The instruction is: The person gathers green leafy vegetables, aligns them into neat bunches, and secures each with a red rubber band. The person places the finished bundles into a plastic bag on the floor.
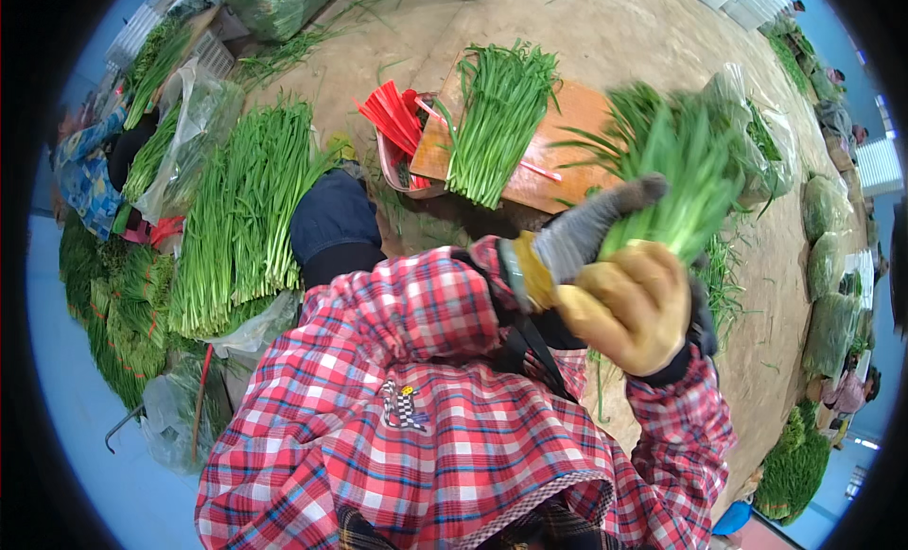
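Note:
My left hand [578, 227], in a grey knit glove with a yellow cuff, reaches across to the right and holds a bunch of garlic chives [684, 170]. The bunch's leaves point up and away, blurred by motion. At its pale stem end my right hand [631, 305], in a tan glove, is closed around the stalks; its fingertips are hidden. Ahead, another chive bunch [500, 124] lies on an orange-brown wooden board [571, 117]. Red strips [394, 117] stick out of a pink basin [394, 170] beside the board. One red strip [540, 170] lies on the board.
To my left is a large pile of chives [241, 209] on plastic. A person in a blue patterned sleeve [89, 167] sits beyond it. Tied bundles [128, 316] lie at far left. A filled plastic bag [770, 146] stands right of the board; several more bags [826, 330] line the right side.

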A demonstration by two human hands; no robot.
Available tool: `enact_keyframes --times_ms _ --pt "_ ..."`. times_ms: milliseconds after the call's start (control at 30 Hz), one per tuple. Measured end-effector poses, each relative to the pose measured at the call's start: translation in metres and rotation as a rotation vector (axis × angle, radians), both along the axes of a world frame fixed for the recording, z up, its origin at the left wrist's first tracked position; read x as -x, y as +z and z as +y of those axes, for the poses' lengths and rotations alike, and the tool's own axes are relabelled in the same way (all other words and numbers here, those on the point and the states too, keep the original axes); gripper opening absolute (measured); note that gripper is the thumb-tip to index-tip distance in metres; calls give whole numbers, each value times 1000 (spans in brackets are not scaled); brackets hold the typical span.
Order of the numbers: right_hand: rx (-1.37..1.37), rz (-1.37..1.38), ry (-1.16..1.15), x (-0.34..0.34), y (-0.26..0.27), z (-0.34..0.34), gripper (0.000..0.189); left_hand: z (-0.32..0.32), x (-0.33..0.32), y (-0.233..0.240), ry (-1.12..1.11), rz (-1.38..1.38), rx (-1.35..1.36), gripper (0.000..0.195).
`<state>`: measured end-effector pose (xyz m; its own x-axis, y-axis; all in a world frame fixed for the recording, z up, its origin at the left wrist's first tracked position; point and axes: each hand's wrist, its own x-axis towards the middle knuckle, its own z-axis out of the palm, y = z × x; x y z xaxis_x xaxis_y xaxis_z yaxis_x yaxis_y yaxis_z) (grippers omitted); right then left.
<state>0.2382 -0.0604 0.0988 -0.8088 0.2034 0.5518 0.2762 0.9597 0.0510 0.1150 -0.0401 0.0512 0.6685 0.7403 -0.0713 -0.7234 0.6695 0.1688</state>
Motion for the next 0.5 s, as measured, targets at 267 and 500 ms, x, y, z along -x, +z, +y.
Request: enact_keyframes --times_ms 267,500 --pt "1006 677 334 101 -67 68 43 44 137 -23 489 771 -317 27" --pt "1969 1296 546 160 -180 156 43 142 183 -105 569 1492 -521 67"
